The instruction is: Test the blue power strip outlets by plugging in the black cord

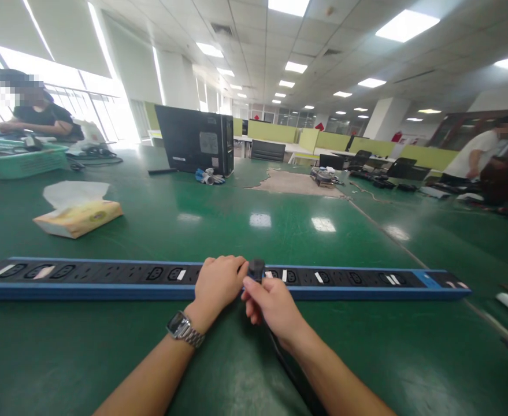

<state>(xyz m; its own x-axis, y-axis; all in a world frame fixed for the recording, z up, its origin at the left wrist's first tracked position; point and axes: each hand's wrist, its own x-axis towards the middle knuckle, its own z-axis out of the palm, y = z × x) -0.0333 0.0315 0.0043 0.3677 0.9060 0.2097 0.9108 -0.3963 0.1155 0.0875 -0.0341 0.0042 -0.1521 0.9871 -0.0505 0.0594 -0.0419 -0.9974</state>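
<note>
A long power strip point(119, 293) with a blue casing and a black socket face lies across the green table in front of me. My left hand point(219, 280), with a metal watch on the wrist, is curled over the strip near its middle, gripping it. My right hand point(275, 306) is closed on a black power plug point(256, 269), thumb on top. The plug is at the strip's sockets just right of my left hand; I cannot tell how deep it sits. Its thick black cable point(292, 370) runs down under my right forearm. White tape bits mark several sockets.
A tissue pack point(79, 216) lies at left, with a green basket point(19, 162) behind it. Farther back stand a black computer case point(197, 141) and blue-grey gloves point(210, 176). One person point(41, 112) sits at far left; another point(474, 153) stands at far right.
</note>
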